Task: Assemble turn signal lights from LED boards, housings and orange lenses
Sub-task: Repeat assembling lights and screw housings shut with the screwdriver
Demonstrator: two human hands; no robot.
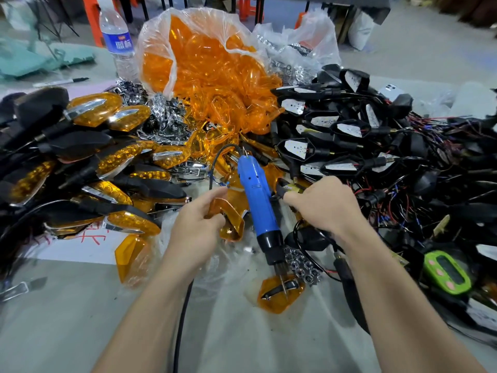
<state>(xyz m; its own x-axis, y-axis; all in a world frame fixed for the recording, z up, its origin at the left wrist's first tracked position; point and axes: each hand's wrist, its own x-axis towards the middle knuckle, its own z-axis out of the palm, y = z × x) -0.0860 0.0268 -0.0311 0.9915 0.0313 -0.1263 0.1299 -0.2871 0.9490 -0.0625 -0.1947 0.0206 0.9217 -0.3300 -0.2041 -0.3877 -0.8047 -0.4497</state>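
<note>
Two bare hands work at the middle of a crowded table, which I am watching through the head camera. At far left lies a heap of finished turn signals [88, 168], black housings with amber lenses fitted. The left hand [199, 214] curls its fingers round a loose orange lens [228, 219]. I judge it light, thin, stiff and slick, likely to scratch or crack if squeezed, so I would take it by the rim. Behind it, a clear bag of orange lenses [204, 65] spills open. Between the hands lies a blue electric screwdriver [258, 200], untouched, its bit over a second lens [279, 294]. The right hand [320, 208] pinches a small dark part [282, 190] at its fingertips. It is probably a housing, but the fingers hide most of it, so I cannot be sure. At right, black housings with LED boards [347, 130] tangle in thin wires, and the picture blurs toward that edge.
</note>
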